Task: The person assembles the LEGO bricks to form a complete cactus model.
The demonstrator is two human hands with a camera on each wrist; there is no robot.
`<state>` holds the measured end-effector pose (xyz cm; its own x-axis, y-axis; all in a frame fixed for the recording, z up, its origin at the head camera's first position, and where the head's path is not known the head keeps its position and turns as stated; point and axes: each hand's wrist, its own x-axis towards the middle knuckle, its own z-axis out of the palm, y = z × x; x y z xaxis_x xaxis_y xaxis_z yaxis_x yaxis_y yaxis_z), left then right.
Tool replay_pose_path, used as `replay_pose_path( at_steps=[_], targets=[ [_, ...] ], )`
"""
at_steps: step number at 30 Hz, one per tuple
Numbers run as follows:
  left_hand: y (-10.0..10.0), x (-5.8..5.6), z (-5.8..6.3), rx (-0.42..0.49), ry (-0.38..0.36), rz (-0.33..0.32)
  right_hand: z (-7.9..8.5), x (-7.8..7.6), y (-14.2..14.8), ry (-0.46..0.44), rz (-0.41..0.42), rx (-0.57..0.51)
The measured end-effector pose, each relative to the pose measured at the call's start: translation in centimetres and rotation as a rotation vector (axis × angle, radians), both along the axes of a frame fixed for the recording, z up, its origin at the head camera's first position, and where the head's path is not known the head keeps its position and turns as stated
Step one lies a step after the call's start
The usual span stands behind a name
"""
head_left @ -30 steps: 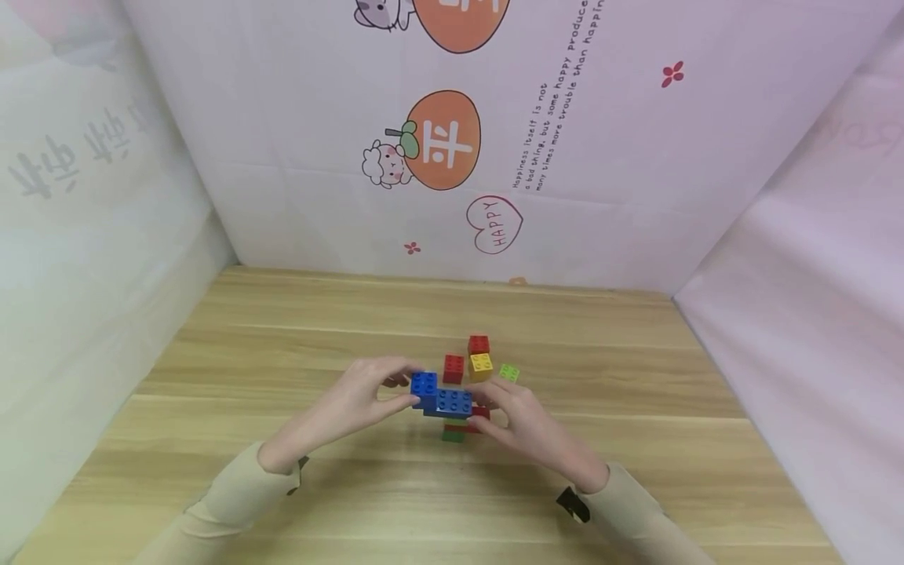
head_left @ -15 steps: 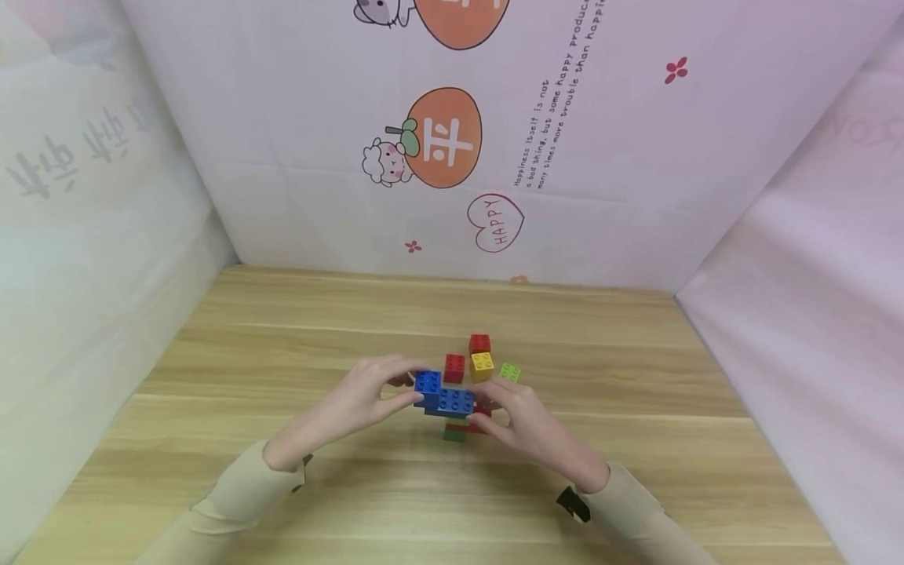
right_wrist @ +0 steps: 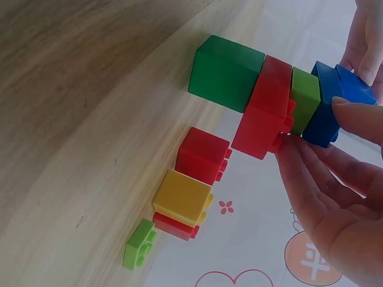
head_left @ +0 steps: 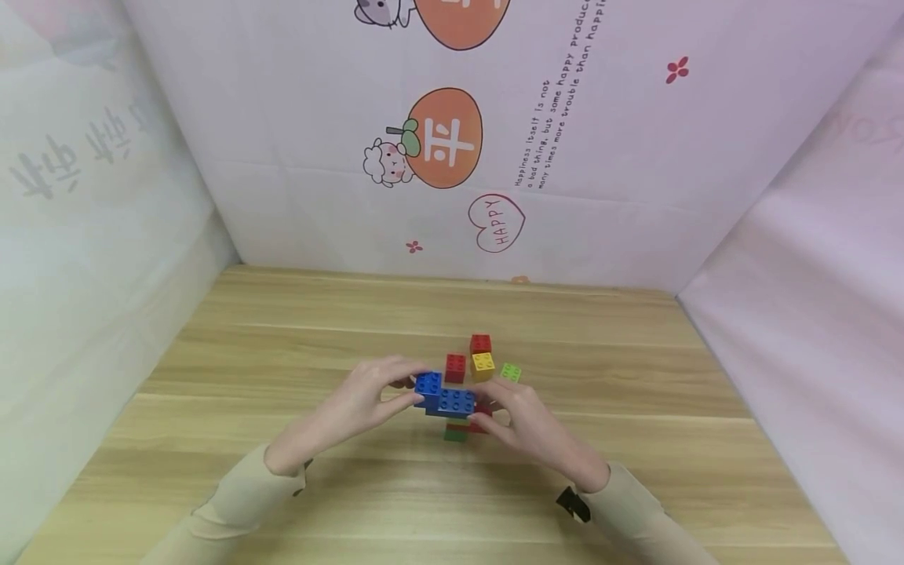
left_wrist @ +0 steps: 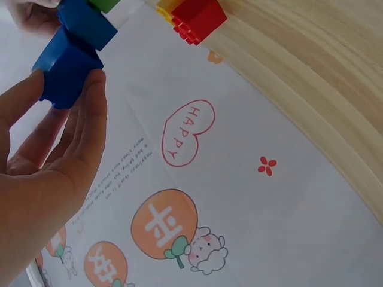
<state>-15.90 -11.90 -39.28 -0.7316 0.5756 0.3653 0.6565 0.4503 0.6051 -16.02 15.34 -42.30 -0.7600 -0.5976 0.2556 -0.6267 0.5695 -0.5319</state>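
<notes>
In the head view, my left hand [head_left: 367,396] pinches a square blue brick [head_left: 428,388] between thumb and fingers. This brick sits on the left end of a longer blue brick [head_left: 456,401], whose right end my right hand [head_left: 523,417] holds between thumb and fingers. Below, the right wrist view shows a light green brick [right_wrist: 304,95], a red brick [right_wrist: 261,110] and a dark green brick [right_wrist: 226,73] joined in one stack. The dark green one is at the bottom, on the table. My right fingertips come close to the red brick's studs; whether they touch is unclear.
Behind the stack stand two loose red bricks, one nearer [head_left: 455,368] and one farther [head_left: 480,344], with a yellow brick [head_left: 483,366] beside them. A light green brick [head_left: 511,372] lies right of these. A printed white cloth [head_left: 318,212] walls the wooden table [head_left: 297,314].
Over the last second the square blue brick and my left hand have shifted very slightly to the right. Both hands keep their hold, and the loose bricks stay in place.
</notes>
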Motion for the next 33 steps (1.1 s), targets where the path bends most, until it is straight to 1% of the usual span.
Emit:
replay_pose_path(
  at_steps=[5, 8, 11, 15, 19, 25, 33],
  targets=[
    [0.2, 0.15, -0.29, 0.018, 0.03, 0.022, 0.11, -0.07, 0.03, -0.016, 0.006, -0.005],
    [0.3, 0.19, -0.32, 0.011, 0.034, 0.043, 0.19, -0.1, 0.01, -0.017, 0.003, -0.006],
    [0.32, 0.24, -0.22, -0.001, 0.017, 0.057, 0.27, -0.08, -0.03, -0.026, 0.001, -0.005],
    [0.29, 0.29, -0.13, -0.01, 0.01, 0.05, 0.31, -0.05, -0.06, -0.039, -0.004, 0.0],
    [0.17, 0.21, -0.14, -0.029, 0.032, 0.037, 0.31, -0.02, -0.09, -0.043, -0.007, 0.004],
    [-0.15, 0.14, -0.22, -0.032, 0.036, 0.012, 0.33, -0.02, -0.17, -0.046, -0.003, 0.006],
    [-0.18, 0.08, -0.22, -0.042, 0.053, 0.015, 0.34, -0.15, -0.11, -0.016, 0.019, -0.007]
  ],
)
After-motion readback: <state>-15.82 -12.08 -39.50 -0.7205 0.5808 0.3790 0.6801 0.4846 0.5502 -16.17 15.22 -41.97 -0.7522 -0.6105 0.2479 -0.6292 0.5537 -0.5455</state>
